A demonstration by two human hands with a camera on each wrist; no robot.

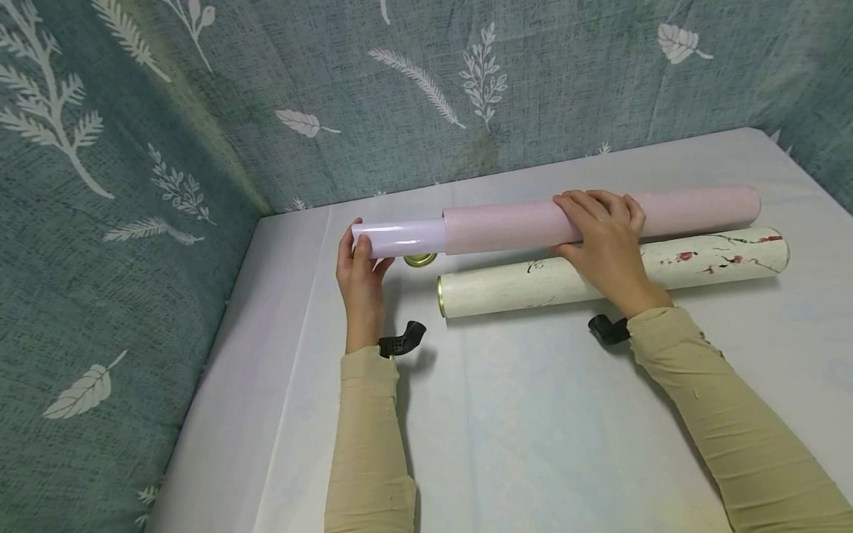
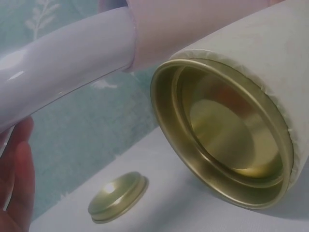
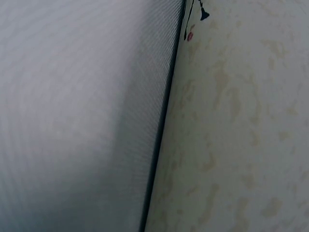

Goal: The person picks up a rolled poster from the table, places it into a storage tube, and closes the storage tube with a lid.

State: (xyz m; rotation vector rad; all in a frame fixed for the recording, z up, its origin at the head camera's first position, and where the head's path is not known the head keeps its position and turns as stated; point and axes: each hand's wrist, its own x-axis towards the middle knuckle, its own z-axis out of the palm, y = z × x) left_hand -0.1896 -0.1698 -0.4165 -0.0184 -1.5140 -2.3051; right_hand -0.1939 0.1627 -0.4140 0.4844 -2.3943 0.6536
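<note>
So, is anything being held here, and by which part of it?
The left hand holds the shiny pale roll near its free end; the right hand grips the pink tube around its middle, fingers over the top.

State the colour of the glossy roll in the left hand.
The glossy roll is pale lilac, showing best in the head view.

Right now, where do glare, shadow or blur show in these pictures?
Head view: glare on the glossy roll, a shadow on the table beside the left sleeve. Left wrist view: a bright highlight on the small gold lid. Right wrist view: dim, perhaps slightly soft, on the floral tube.
</note>
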